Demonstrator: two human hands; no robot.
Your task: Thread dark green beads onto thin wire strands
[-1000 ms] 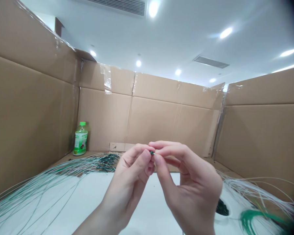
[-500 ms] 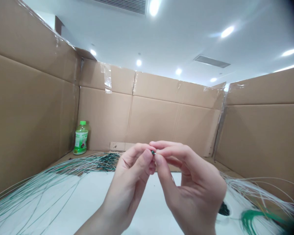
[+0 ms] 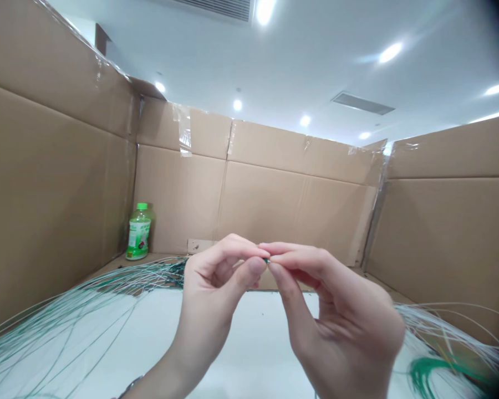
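Observation:
My left hand (image 3: 218, 299) and my right hand (image 3: 336, 316) meet above the white work surface (image 3: 249, 354), fingertip to fingertip. Between them is a tiny dark green piece (image 3: 266, 260), mostly covered by the fingers. My left thumb and index finger pinch it from the left. On the other side, my right thumb and index finger are pressed together at its pale end; what exactly they hold is too small to make out. To the left, behind my left hand, lies a bundle of thin green and white wires (image 3: 120, 282) with dark green ends.
White wires (image 3: 436, 321) and a curved green wire bundle (image 3: 424, 374) lie to the right. A green-capped bottle (image 3: 138, 235) stands in the back left corner. Cardboard walls (image 3: 295, 205) enclose the surface at the left, back and right.
My wrists have spread apart, while the fingertips stay together around the tiny piece and sit slightly farther right. A dark green bundle beside my right hand is now hidden behind it.

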